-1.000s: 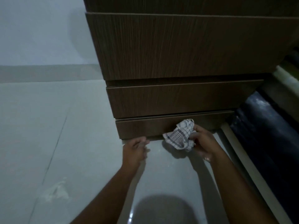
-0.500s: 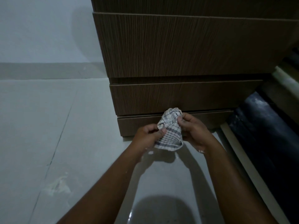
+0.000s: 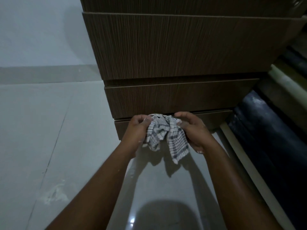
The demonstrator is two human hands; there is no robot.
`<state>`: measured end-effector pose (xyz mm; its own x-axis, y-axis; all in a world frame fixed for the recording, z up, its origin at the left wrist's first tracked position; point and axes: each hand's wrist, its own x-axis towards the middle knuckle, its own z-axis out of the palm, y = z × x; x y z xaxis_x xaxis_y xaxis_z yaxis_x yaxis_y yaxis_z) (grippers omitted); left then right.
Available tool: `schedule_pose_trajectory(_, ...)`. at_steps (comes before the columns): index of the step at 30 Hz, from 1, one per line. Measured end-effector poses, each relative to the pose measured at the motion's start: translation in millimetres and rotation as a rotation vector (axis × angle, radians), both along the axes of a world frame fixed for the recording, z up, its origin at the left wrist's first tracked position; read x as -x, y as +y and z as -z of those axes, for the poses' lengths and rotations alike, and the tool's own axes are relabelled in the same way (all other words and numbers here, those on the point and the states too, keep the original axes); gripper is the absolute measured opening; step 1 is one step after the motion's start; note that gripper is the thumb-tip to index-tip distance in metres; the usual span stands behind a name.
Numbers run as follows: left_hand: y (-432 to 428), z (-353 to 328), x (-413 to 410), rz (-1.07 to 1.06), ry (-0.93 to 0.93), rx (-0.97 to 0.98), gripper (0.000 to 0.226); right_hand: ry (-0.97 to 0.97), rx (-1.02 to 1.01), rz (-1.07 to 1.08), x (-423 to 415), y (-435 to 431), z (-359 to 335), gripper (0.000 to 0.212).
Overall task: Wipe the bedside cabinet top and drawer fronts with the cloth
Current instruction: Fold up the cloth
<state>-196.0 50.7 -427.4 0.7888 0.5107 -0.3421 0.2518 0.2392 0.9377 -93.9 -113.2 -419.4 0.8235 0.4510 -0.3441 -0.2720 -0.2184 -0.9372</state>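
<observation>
Both hands' grip clamped on cloth (image 3: 163, 135), left hand (image 3: 137, 128), right hand (image 3: 193, 128), before cabinet (image 3: 174, 47).

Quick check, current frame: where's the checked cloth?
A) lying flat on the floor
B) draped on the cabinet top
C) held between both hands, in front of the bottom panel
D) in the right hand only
C: the left hand and right hand both grip the checked cloth, which hangs between them in front of the bottom panel.

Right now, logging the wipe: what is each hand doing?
Left hand: closed, fingers gripping the checked cloth.
Right hand: closed, fingers gripping the same cloth.
</observation>
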Motion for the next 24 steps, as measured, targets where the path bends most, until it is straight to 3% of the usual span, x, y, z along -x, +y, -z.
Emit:
schedule_pose_trajectory(3,-4.5,-2.4,1.4,0.112,-0.014,0.079,0.055,0.042,-0.072,-0.094,8.0,1.6,-10.1,0.023)
schedule_pose_trajectory(5,-5.4,-3.2,3.6,0.163,0.017,0.053,0.078,0.032,-0.114,-0.133,10.2,0.0,-13.7,0.034)
schedule_pose_trajectory(8,-7.4,-0.9,4.6,0.183,0.001,0.063,0.053,-0.058,-0.067,-0.147,10.6,-2.3,-17.3,0.04)
schedule_pose_trajectory(10,-5.3,0.3,5.0,0.154,-0.028,0.192,0.033,-0.126,-0.033,-0.155,10.2,-3.4,-19.9,0.035)
schedule_pose_trajectory(13,-1.5,1.3,6.2,0.155,-0.062,0.33,0.031,-0.158,-0.036,-0.17,8.6,-5.5,-23.2,0.03)
schedule_pose_trajectory(17,-3.1,-6.4,7.8,0.221,0.019,0.13,0.026,-0.188,-0.001,-0.119,7.3,-4.5,-19.0,0.023)
schedule_pose_trajectory(21,-8.9,-16.8,9.2,0.362,0.064,-0.102,0.029,-0.16,-0.018,-0.053,9.9,0.9,-14.0,0.036)
schedule_pose_trajectory(24,-12.4,-11.4,8.0,0.306,0.046,-0.14,0.021,-0.103,-0.025,-0.072,9.3,2.4,-14.4,0.036)
